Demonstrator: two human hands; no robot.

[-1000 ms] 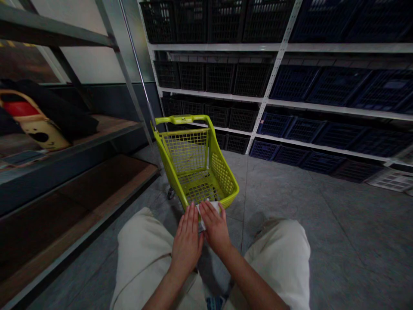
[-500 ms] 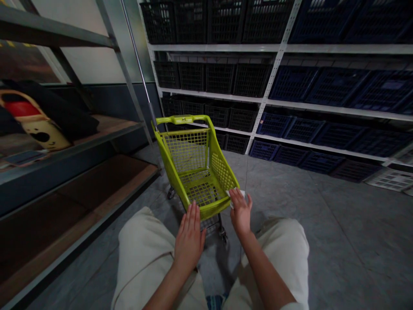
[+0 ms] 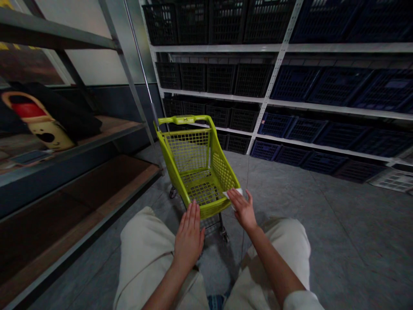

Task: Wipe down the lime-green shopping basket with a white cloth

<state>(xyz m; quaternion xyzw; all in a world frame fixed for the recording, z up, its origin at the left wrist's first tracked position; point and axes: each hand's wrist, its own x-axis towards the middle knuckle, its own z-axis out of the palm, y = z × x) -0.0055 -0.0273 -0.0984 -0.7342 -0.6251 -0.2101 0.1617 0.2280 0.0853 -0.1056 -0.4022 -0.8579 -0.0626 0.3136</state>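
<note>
A small lime-green shopping cart (image 3: 214, 210) stands on the floor between my knees, its low front edge towards me and its handle at the far side. Flat against the front left corner of its rim lies my left hand (image 3: 189, 237), fingers stretched out and close together. My right hand (image 3: 244, 212) presses a white cloth or tissue (image 3: 239, 190) onto the front right corner, thumb raised. Most of the cloth is hidden under the fingers. The cart's basket (image 3: 204, 189) has nothing in it.
A metal pole (image 3: 142, 69) rises from the cart's left rear corner. On the left, a shelf rack (image 3: 106, 137) carries a yellow container (image 3: 51, 133) with a red top and a phone-like slab (image 3: 30, 157). White shelving (image 3: 213, 93) with several black and blue crates (image 3: 342, 84) lines the back.
My right hand and the cloth have shifted slightly along the front right corner, and its forearm has swung a little to the right. My left hand stays in place on the rim.
</note>
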